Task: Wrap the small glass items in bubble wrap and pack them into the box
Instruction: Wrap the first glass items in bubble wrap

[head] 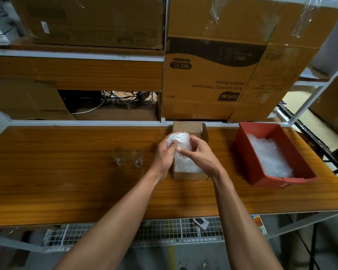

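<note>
One bubble-wrapped bundle (179, 142) is being held above the open small cardboard box (189, 174), gripped between both hands: the left hand (165, 152) is being curled round its left side, and the right hand (198, 152) is being closed on its right side, thumb and fingers pinching the wrap. Whether a glass is already fully enclosed cannot be told through the wrap. The step in hand is judged to be the lowering of the bundle into the box; it is best done with the loose ends kept tucked under the fingers, so that the wrap is not being allowed to unroll, and with the bundle being seated gently onto the padding already lying in the box just below the hands. Two bare small glasses (128, 157) are standing side by side on the bench (66, 182), near and to the left of the left hand, not yet wrapped. One red bin (248, 152) of spare bubble wrap (269, 156) is being kept well to the right of the right hand.
</note>
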Motion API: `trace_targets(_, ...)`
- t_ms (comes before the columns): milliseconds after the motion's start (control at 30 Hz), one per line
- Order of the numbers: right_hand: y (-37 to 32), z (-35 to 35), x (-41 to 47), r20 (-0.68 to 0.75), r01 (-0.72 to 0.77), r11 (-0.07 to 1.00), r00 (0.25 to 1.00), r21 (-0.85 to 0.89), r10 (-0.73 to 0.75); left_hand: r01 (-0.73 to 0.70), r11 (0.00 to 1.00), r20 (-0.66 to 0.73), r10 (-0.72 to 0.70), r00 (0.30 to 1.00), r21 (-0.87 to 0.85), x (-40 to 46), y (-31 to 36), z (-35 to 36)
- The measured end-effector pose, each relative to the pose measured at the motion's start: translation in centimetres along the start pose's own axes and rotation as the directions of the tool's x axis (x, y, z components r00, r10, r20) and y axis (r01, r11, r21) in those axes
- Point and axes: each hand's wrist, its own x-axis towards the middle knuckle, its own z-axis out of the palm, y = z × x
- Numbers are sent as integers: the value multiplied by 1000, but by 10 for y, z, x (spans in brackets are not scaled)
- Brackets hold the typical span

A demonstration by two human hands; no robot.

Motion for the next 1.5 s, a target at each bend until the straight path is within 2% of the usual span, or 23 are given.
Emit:
trace_targets(100,4,9,4,-76,96,971,990,-221,-115,0,999,32,-1,999,34,-1,-5,-4)
trace_targets(233,13,25,14,-233,185,810,901,-557,-366,7,998,81,-11,997,57,-7,-7,-7)
trace_targets(333,11,45,14,-287,204,744,832,-637,-474,1,997,131,-11,991,76,-11,-2,-9)
trace_targets(400,10,55,12,-283,250,760,822,-600,-494,-4,997,145,-8,989,80,-11,1,-14)
trace_targets(467,7,58,11,-219,279,813,873,-510,-437,-8,997,131,-2,991,81,-9,2,-25)
trace_targets(567,-1,56,7,-77,196,919,969,-341,-235,12,997,119,-20,993,74,-5,-2,-48)
trace_targets(633,-6,57,8,-41,106,970,992,-220,-118,20,994,121,-33,992,111,-3,-5,-61)
trace_targets(700,-8,63,13,-46,116,968,991,-221,-129,28,990,136,-46,990,137,-5,-2,-69)
trace_targets(800,-10,77,22,-68,189,905,971,-381,-231,39,994,139,-54,989,107,-11,9,-75)
trace_targets(1000,-10,101,36,-66,202,870,964,-450,-258,49,996,198,-64,978,78,-3,0,-106)
trace_targets(1100,-7,110,40,-118,165,924,969,-346,-217,27,995,196,-45,980,92,-3,-3,-119)
trace_targets(1233,-7,114,44,-159,75,991,983,-109,-91,30,997,141,-40,989,74,4,-9,-132)
trace_targets(1400,0,111,62,-56,-51,986,997,159,60,51,998,21,-52,998,34,22,-16,-144)
trace_targets(1500,3,101,77,39,-45,993,998,109,41,46,981,-42,-39,998,186,35,-13,-150)
